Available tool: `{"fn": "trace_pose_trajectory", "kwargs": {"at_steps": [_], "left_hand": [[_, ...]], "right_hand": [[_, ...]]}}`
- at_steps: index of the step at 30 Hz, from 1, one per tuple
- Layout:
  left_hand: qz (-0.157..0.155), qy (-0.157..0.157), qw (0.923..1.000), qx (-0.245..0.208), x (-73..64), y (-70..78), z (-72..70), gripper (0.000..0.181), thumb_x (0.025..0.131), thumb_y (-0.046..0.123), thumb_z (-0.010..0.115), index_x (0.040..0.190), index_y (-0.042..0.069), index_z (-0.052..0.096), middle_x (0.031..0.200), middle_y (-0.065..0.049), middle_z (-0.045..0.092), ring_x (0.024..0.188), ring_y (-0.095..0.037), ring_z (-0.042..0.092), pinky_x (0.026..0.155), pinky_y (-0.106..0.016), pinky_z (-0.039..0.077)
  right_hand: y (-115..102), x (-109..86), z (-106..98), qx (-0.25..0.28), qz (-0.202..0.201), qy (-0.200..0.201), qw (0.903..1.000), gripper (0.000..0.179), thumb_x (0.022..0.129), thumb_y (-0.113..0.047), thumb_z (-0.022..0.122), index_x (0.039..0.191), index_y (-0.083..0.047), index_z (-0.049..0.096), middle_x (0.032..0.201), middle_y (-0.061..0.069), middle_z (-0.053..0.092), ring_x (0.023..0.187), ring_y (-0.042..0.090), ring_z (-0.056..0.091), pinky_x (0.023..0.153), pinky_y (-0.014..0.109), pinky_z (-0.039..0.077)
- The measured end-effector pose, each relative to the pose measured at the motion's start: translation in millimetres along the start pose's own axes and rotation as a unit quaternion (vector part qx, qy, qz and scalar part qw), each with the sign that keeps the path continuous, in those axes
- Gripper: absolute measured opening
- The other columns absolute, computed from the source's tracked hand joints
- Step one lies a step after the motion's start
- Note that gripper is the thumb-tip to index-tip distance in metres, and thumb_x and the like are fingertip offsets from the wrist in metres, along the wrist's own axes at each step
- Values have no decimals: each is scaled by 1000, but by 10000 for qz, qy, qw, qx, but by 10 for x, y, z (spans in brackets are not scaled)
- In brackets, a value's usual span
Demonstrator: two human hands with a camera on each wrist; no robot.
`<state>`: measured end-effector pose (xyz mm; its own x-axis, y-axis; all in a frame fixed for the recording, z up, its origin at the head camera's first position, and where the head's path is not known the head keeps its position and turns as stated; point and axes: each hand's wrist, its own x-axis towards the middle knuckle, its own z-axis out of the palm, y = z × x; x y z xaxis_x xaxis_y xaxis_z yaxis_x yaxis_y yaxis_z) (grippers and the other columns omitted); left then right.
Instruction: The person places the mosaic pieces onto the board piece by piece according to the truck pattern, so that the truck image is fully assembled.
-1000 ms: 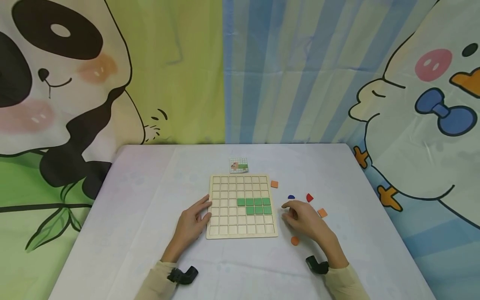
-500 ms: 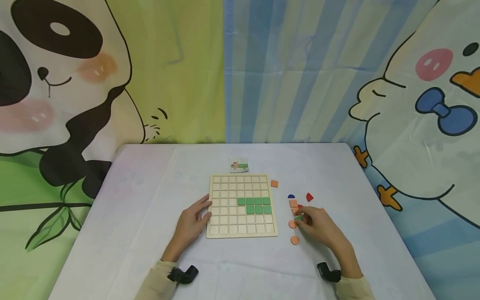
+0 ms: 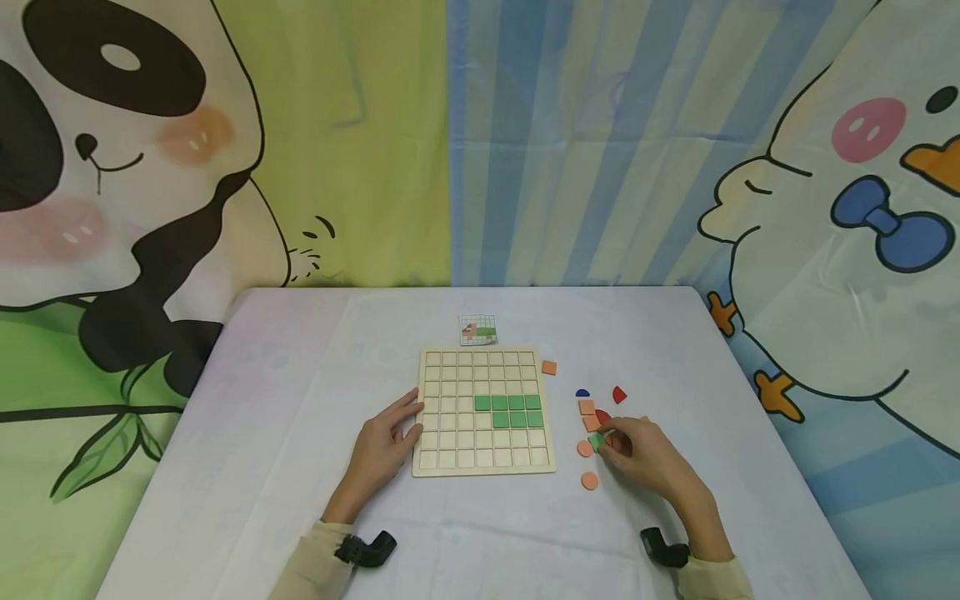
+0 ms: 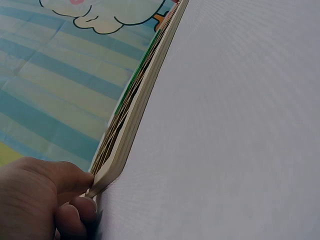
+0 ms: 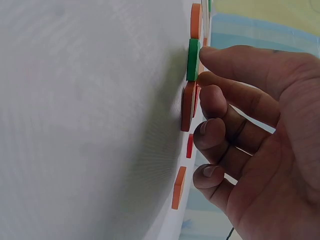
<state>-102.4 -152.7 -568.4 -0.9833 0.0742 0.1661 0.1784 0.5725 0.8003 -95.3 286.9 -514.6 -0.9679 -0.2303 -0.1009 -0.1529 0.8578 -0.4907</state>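
My left hand point(image 3: 377, 450) rests at the left edge of the wooden grid board point(image 3: 450, 460); the left wrist view shows its thumb point(image 4: 75, 180) and fingers at the board's corner. Green square tiles point(image 3: 500, 403) fill part of two rows. My right hand point(image 3: 645, 454) is right of the board, with thumb and index fingertips apart and right at a loose green square tile point(image 3: 596, 442). In the right wrist view the thumb tip point(image 5: 207, 56) overlaps that green tile's top, and the other fingers are loosely bent over orange and red pieces.
Orange squares point(image 3: 587, 407), orange discs point(image 3: 589, 480), red pieces point(image 3: 618, 394) and a blue half-disc point(image 3: 582, 392) lie right of the board. Another orange square point(image 3: 549, 367) sits by its upper right corner. A small pattern card point(image 3: 478, 330) lies behind the board on the white table.
My right hand has moved from beside the board to the right and slightly toward me, uncovering several loose pieces; the loose green tile now shows more. My left hand has stayed in place.
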Motion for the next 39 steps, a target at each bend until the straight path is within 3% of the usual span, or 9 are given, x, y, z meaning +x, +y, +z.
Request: {"fn": "trace_pose_trajectory", "kwargs": {"at_steps": [20,39], "left_hand": [[-4,0,10000,12,5,-14,11,40,96,10,77,135,10,73,157,-1,61,49,-2,38,48,-21,35],[-21,4,10000,-1,4,-17,5,40,96,11,77,135,10,73,156,-1,61,49,-1,38,48,-21,35]], "right_hand": [[31,-5,-11,26,159,-258,9995,33,89,-13,84,121,-7,76,78,-4,57,75,13,51,63,23,43],[57,-8,-5,-115,-78,-141,9998,26,90,-14,85,114,-11,77,76,-7,55,74,10,50,64,21,42]]}}
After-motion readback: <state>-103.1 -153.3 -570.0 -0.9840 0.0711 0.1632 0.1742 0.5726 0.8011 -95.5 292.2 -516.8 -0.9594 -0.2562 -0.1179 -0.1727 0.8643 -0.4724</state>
